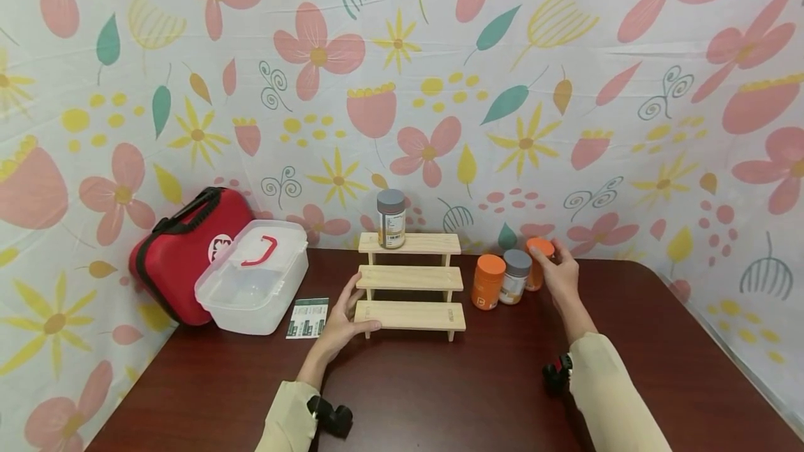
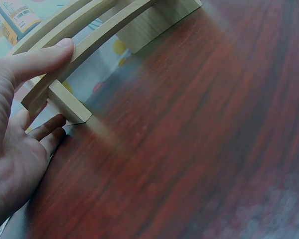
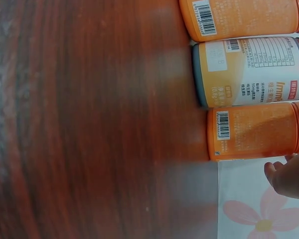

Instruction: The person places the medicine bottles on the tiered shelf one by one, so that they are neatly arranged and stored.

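Observation:
A three-step wooden display rack stands on the table, and my left hand grips its left end. In the left wrist view the thumb lies on the lowest step, with the other fingers beneath and behind it. On the top step stands a grey-lidded pill bottle. To the right of the rack, my right hand holds the rearmost orange pill bottle by its lid. Beside that bottle are a grey-lidded bottle and another orange bottle, all upright.
A clear plastic box with a red handle sits at the left, in front of a red first-aid case. A green-and-white printed card or packet lies between box and rack. Behind the table hangs a flower-patterned cloth.

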### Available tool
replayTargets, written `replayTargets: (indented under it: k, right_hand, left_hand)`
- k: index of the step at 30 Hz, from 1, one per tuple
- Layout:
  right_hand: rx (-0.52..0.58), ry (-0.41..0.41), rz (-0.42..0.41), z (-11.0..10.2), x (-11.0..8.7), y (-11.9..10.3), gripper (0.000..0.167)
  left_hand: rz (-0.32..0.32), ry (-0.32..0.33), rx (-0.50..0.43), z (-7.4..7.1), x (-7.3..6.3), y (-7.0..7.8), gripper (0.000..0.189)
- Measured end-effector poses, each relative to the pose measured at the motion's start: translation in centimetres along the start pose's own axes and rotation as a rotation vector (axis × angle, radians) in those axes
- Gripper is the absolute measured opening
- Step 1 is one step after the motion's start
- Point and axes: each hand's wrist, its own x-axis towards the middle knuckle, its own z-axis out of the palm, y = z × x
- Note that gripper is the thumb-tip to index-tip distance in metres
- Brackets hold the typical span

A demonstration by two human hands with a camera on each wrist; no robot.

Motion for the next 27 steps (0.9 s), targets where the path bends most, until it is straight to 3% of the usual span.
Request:
replayTargets:
  k: [17, 27]
  right_hand:
    - [0.096, -0.015, 0.110, 0.16, 0.56, 0.51, 0.080]
    - [0.058, 0.023, 0.117, -0.18, 0.52, 0.31, 0.080]
  left_hand:
    - [0.004, -0.001, 0.001, -0.08, -0.01, -0.08, 0.105]
    - [0.011, 0.000, 0.004, -0.14, 0.08, -0.17, 0.103]
